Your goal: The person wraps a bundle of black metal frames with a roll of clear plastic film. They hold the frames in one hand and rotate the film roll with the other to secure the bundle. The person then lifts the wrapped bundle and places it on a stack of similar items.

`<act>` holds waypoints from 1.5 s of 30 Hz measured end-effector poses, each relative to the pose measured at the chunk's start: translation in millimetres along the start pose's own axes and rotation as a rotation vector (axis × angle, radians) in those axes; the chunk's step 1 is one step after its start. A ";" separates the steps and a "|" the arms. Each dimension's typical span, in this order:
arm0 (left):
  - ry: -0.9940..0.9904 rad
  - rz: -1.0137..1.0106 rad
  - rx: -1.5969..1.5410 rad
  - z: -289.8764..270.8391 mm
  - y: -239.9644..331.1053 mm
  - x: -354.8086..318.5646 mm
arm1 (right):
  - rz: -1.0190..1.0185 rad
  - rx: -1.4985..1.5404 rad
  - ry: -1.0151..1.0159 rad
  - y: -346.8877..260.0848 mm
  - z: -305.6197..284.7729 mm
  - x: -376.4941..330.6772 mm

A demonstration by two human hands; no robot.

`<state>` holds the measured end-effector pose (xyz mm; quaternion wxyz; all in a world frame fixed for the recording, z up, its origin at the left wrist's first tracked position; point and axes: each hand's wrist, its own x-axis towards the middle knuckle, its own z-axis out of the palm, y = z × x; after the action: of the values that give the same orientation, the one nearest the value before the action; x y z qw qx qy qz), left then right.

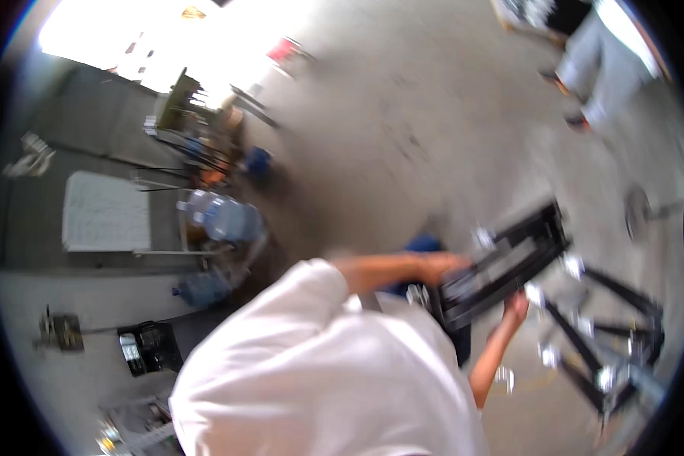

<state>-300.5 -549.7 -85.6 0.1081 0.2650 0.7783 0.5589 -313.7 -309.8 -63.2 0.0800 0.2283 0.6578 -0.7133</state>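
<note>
A long black rectangular frame [501,266] with an open middle is held in front of my body, tilted up toward the right; motion blurs it. My left hand [442,267] is closed on its near left end, the fingers partly hidden. Along its lower right edge, my right hand [516,304] grips from below, with the fingers smeared. Just right of the frame stands a black structure [615,327] of tubes with silvery joints. I cannot tell whether the frame touches it.
Large clear-blue water bottles [232,220] stand at the left beside a white board [106,211]. A cluttered stand [186,114] is farther back, near a red stool [285,52]. Another person [612,61] in grey trousers stands at the far right. A round-based pole [638,213] is at the right.
</note>
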 end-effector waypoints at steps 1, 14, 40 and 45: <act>-0.073 -0.024 -0.103 -8.9 -8.3 3.2 | -0.210 0.024 -0.102 -30.0 -3.8 -19.8; -0.147 -0.147 -0.163 -31.0 -6.0 19.5 | -1.567 -1.609 -1.249 -103.2 67.4 -45.2; -0.159 -0.394 -1.084 -44.0 -51.6 -12.4 | -1.495 -1.683 -1.471 -99.1 103.7 -56.3; -0.305 -0.526 -1.107 -35.9 -67.9 12.6 | -1.433 -1.942 -1.542 -99.1 105.3 -65.5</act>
<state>-347.5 -588.1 -134.4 0.4726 0.0462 0.3888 0.7895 -320.2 -412.6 57.5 0.1615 -0.7285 0.6405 0.1817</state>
